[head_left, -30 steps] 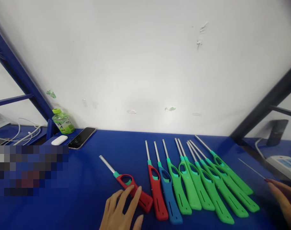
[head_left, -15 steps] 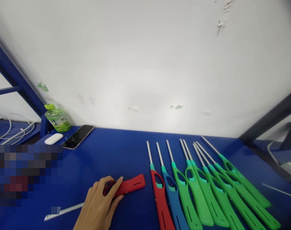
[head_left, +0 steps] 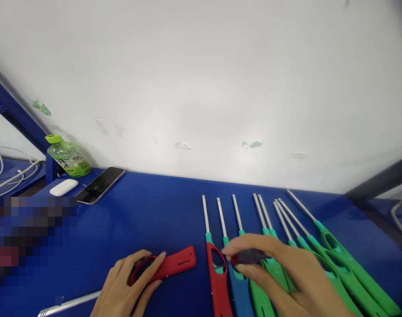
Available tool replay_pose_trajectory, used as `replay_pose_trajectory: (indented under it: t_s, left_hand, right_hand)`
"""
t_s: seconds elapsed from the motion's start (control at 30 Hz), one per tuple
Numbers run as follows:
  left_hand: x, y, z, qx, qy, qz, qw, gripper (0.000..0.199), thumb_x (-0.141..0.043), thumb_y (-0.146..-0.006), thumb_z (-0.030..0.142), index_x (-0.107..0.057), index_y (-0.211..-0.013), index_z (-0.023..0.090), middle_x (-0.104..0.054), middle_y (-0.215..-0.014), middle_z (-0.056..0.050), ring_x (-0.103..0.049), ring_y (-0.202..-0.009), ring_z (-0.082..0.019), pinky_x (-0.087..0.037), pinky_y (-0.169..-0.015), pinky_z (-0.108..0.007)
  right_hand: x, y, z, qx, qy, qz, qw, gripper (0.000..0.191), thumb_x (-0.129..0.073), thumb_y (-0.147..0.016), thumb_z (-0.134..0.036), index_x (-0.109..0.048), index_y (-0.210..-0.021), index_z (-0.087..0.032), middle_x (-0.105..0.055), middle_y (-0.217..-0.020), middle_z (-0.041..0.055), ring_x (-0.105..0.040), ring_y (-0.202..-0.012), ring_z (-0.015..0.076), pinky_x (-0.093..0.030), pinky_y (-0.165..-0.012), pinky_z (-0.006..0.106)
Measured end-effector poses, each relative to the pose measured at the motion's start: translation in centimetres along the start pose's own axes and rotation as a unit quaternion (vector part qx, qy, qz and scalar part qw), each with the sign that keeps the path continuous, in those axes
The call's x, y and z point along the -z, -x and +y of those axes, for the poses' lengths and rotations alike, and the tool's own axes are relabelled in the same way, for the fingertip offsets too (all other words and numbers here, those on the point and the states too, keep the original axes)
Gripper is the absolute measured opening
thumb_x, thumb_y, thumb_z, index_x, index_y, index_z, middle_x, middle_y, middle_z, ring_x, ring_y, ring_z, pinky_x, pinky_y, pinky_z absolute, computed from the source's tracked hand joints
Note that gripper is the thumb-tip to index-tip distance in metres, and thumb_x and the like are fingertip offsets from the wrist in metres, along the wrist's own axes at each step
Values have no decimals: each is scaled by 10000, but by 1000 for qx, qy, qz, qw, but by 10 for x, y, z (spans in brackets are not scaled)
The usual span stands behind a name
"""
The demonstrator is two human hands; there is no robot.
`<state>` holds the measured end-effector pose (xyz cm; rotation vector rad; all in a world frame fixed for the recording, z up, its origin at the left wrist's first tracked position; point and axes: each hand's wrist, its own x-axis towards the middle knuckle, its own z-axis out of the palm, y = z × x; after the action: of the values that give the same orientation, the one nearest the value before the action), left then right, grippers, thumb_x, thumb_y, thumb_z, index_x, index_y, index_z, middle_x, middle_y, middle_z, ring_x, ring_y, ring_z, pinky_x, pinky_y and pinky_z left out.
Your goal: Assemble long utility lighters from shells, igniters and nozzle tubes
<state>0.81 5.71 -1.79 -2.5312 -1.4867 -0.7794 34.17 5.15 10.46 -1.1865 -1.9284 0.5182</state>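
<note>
My left hand [head_left: 121,284] is closed around the middle of a red utility lighter [head_left: 179,263] lying on the blue table. Its handle end points right, and a metal tube [head_left: 73,303] sticks out to the left below my hand. My right hand [head_left: 290,268] pinches a small dark reddish piece [head_left: 250,257] between thumb and fingers; blur hides its exact kind. Under and beside that hand lies a row of long lighters: a red lighter [head_left: 218,281], a blue lighter [head_left: 240,290] and several green lighters [head_left: 359,268], tubes pointing to the wall. My right hand covers some green handles.
At the back left are a smartphone [head_left: 101,185], a white rounded case [head_left: 64,187] and a green-capped bottle [head_left: 70,158]. A white wall [head_left: 187,88] rises behind the table. Blue frame bars and white cables [head_left: 14,176] are at the left.
My right hand has come into view from the lower right, over the lighters, pinching a small dark piece. My left hand stays on the red lighter. The view has shifted slightly.
</note>
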Motion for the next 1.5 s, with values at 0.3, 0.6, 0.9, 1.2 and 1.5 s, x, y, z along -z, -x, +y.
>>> replay_pose_trajectory:
  t_s: [0.3,0.6,0.9,1.2,1.5]
  left_hand:
    - [3,2,6,21,23,-18,999,441,-573,-1055,358,-561,-1493,411,-632,-1291,-66,-664,-1084,-239,-635,-870,-373]
    - [0,1,5,25,44,-31,998,468,-540,-1067,330,-521,-1528,415,-612,-1311,-79,-646,-1097,-250,-630,-845,-379]
    - [1,3,8,23,33,-42,998,541,-536,-1071,309,-424,-1589,418,-575,-1339,-96,-608,-1147,-271,-614,-901,-417]
    - [3,3,11,13,19,-54,998,509,-535,-1062,268,-489,-1558,375,-597,-1331,-106,-621,-1114,-269,-613,-861,-401]
    - [7,2,14,24,25,-56,998,483,-525,-1063,251,-522,-1533,364,-601,-1323,-106,-623,-1106,-265,-619,-869,-408]
  right_hand:
    - [-49,-31,12,-51,-122,-66,989,159,-586,-1073,-281,-672,-1204,-306,-792,-1046,-30,-746,-910,123,-578,-840,216]
    - [-59,-25,8,-97,-94,-8,991,234,-537,-1090,-280,-636,-1298,-315,-790,-1025,-17,-752,-898,135,-581,-787,226]
    - [-54,-30,9,-50,-43,-53,996,323,-495,-1092,-197,-580,-1376,-328,-778,-1089,-16,-758,-954,128,-593,-873,216]
    - [-67,-35,-13,55,62,-2,997,120,-674,-1027,-357,-721,-1087,-265,-652,-1062,53,-689,-839,153,-593,-729,263]
    - [-53,-38,-1,59,-114,-129,983,527,-408,-1017,4,-642,-1380,-297,-703,-1201,33,-708,-1000,129,-622,-836,234]
